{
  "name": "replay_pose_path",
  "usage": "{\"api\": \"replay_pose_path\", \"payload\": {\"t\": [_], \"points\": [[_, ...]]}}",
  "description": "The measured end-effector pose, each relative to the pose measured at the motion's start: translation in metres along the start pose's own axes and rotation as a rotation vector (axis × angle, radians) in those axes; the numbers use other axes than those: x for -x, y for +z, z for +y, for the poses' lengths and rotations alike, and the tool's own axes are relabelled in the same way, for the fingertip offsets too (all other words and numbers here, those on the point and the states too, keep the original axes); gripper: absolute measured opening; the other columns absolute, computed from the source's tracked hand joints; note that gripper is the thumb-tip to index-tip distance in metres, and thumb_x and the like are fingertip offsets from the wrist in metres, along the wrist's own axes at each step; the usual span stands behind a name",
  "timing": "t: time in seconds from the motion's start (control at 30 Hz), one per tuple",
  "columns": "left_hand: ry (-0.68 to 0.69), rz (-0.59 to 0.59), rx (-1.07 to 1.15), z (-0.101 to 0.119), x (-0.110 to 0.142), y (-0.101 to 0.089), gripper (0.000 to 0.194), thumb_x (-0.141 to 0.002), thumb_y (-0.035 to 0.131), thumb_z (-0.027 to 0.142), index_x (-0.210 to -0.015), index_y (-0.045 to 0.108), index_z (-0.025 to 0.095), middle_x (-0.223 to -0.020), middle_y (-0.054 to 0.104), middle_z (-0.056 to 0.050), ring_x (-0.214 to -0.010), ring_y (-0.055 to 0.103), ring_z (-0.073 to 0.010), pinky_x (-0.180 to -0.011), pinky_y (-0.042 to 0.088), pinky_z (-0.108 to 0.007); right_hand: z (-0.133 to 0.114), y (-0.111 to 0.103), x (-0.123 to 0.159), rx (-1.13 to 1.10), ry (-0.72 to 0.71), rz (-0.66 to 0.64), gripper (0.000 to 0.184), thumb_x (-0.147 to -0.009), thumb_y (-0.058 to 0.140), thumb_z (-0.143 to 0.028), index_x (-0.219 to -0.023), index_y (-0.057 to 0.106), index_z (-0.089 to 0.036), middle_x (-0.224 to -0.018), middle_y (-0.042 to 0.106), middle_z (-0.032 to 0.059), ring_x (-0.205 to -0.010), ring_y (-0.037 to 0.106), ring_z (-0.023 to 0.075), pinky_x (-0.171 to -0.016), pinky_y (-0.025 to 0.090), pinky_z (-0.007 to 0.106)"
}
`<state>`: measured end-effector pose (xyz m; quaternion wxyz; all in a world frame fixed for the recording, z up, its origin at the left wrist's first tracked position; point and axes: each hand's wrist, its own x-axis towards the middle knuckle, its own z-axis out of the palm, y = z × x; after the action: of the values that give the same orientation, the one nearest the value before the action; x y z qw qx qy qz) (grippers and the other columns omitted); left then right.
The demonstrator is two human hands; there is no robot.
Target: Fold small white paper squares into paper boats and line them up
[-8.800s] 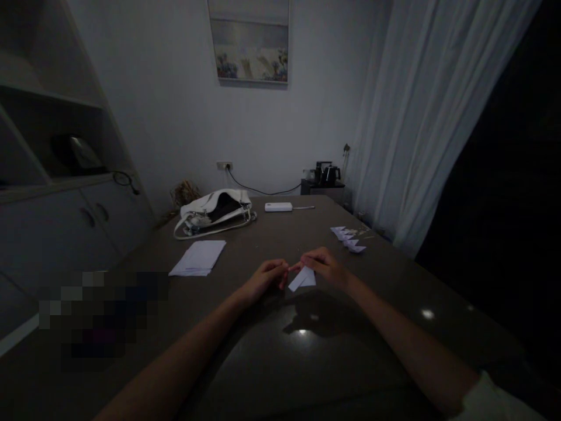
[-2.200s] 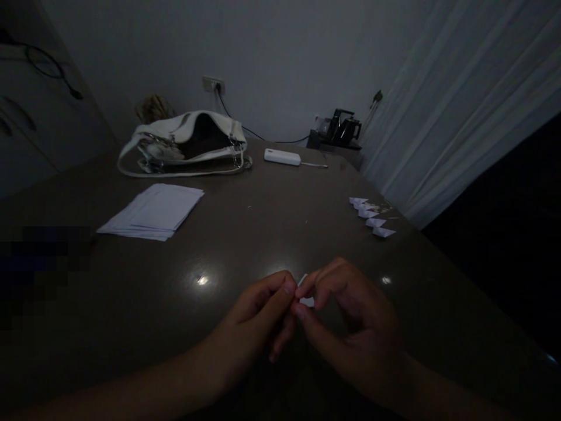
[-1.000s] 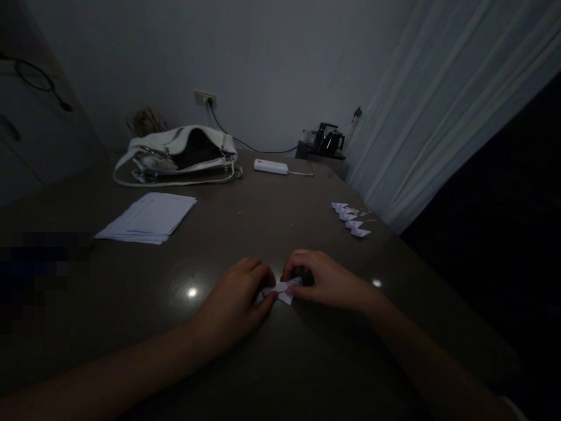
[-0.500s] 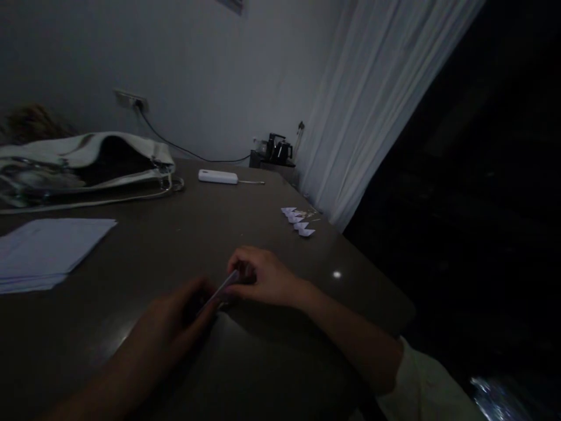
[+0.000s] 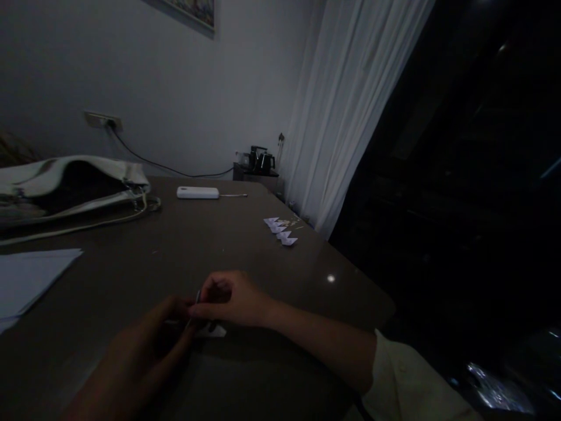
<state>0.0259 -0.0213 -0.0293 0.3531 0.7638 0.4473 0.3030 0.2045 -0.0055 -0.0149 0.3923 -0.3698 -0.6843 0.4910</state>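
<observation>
On the dark brown table both my hands meet over a small folded piece of white paper. My left hand pinches its near side, fingers curled. My right hand is closed on its far side, thumb and fingers pressed together over the fold. Only a small white corner of the paper shows below my right hand; the rest is hidden in the dim light.
A row of several small folded paper pieces lies near the table's right edge. A stack of white sheets sits at the left, a white handbag behind it, a white power bank farther back. White curtain at right.
The view has swung to the right. My hands stay together on the small paper, which is folded tighter and more hidden than a second ago, when it lay flat between my fingertips.
</observation>
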Motion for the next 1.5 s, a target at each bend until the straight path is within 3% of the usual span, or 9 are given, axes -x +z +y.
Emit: {"api": "replay_pose_path", "payload": {"t": [0.27,0.53,0.9,1.23,1.5], "points": [[-0.092,-0.001,0.143,0.013,-0.004,-0.005,0.035,-0.066,0.059,0.053,-0.083,0.062,0.022,-0.081,0.068,-0.005,-0.075,0.065,-0.0220,-0.065,0.052,-0.027,0.007,-0.003,-0.007,-0.157,0.029,-0.044,0.029,-0.061,0.072,-0.035,-0.074,0.057,-0.015,-0.070,0.058,-0.0021,-0.061,0.054,0.0068,-0.062,0.043,0.022],[-0.126,0.007,0.217,0.016,-0.004,-0.003,0.033,-0.063,0.061,0.051,-0.078,0.061,0.021,-0.079,0.068,-0.004,-0.075,0.064,-0.0219,-0.067,0.052,-0.027,0.006,-0.006,-0.009,-0.156,0.076,-0.083,0.033,-0.056,0.074,-0.036,-0.076,0.059,-0.014,-0.073,0.060,-0.0010,-0.065,0.057,0.0085,-0.069,0.045,0.026],[-0.045,-0.021,0.189,0.009,-0.004,-0.003,0.030,-0.073,0.055,0.048,-0.083,0.058,0.020,-0.084,0.067,-0.004,-0.080,0.063,-0.0211,-0.072,0.051,-0.030,0.007,-0.008,-0.009,-0.122,0.046,-0.098,0.032,-0.059,0.073,-0.035,-0.078,0.059,-0.014,-0.073,0.060,-0.0009,-0.065,0.057,0.0082,-0.068,0.045,0.024],[-0.042,0.013,0.166,0.014,-0.003,-0.006,0.032,-0.071,0.055,0.049,-0.082,0.056,0.019,-0.083,0.067,-0.006,-0.077,0.064,-0.0213,-0.068,0.052,-0.030,0.002,-0.006,-0.008,-0.141,0.049,-0.110,0.028,-0.060,0.073,-0.030,-0.076,0.057,-0.014,-0.072,0.059,-0.0020,-0.063,0.056,0.0074,-0.067,0.045,0.024],[-0.016,0.076,0.208,0.011,-0.004,-0.003,0.033,-0.068,0.058,0.047,-0.088,0.056,0.021,-0.087,0.067,-0.006,-0.078,0.065,-0.0222,-0.066,0.054,-0.028,0.002,-0.008,-0.008,-0.010,0.012,-0.101,0.024,-0.067,0.068,-0.027,-0.083,0.056,-0.015,-0.077,0.060,-0.0010,-0.068,0.057,0.0084,-0.070,0.046,0.025]]}}
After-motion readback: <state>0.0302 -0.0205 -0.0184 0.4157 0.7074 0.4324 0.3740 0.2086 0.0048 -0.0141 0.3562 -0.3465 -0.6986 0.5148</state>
